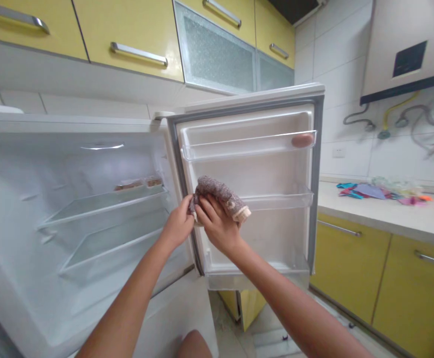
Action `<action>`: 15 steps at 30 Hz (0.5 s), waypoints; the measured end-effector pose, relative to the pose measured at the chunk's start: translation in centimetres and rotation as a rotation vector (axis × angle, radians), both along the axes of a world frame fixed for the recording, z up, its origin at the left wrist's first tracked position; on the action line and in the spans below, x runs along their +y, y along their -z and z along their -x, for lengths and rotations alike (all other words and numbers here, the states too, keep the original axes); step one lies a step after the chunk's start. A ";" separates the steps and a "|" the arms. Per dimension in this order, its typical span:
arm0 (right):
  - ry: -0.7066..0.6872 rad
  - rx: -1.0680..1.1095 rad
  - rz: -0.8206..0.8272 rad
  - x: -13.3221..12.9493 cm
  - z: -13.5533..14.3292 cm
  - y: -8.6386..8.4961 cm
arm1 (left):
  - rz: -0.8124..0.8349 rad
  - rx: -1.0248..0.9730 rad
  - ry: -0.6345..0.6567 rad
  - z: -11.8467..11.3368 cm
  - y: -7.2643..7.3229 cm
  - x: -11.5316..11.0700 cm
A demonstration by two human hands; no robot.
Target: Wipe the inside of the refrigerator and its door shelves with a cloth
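My left fingers [182,219] and right fingers [210,211] curl closed around a nubby, brown-flecked cloth [220,196], bunched into a roll, before the smooth white fridge door [254,174]; its pale end seems a stitched hem.

Both bare arms reach forward and upward from the lower edge of the view, their hands close together near its middle. The left forearm [135,293] slants up and to the right, and the left hand [179,223] is bent inward in a closed grip, its fingers [185,205] curled. The right forearm [272,283] comes from the lower right corner, slanting up and to the left. The right hand [219,226] shows its back, the fingers [208,208] pointing up and leftward, slightly bent and side by side; its thumb is hidden. A bare knee [193,345] shows at the bottom, between the forearms.
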State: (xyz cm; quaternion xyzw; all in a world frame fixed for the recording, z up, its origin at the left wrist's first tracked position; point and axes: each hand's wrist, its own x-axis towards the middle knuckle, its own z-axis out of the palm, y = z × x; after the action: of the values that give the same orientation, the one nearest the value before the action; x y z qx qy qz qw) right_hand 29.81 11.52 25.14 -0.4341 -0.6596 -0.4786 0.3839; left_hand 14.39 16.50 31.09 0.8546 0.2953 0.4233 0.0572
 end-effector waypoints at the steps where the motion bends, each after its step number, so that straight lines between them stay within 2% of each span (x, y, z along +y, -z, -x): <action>1: 0.005 -0.014 -0.005 -0.1 -0.4 -0.1 | -0.002 0.001 0.008 0.1 0.0 0.0; 5: 0.024 0.013 -0.036 -2.3 -4.6 0.7 | -0.100 0.070 0.051 0.1 0.4 0.0; 10: 0.186 0.166 -0.202 -6.5 -12.8 2.6 | -0.159 0.110 0.073 -0.1 0.7 0.2; 13: 0.269 0.367 -0.336 -7.8 -16.8 2.9 | -0.161 0.104 0.047 -0.6 0.9 0.4; 15: 0.245 0.610 -0.437 -7.6 -18.2 3.0 | -0.165 0.087 0.033 -1.0 1.1 0.5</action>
State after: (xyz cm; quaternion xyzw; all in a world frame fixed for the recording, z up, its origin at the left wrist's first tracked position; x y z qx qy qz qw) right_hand 47.99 3.91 22.13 -0.5401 -0.3412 -0.4988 0.5857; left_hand 15.44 16.98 29.96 0.8786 0.2477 0.4078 -0.0196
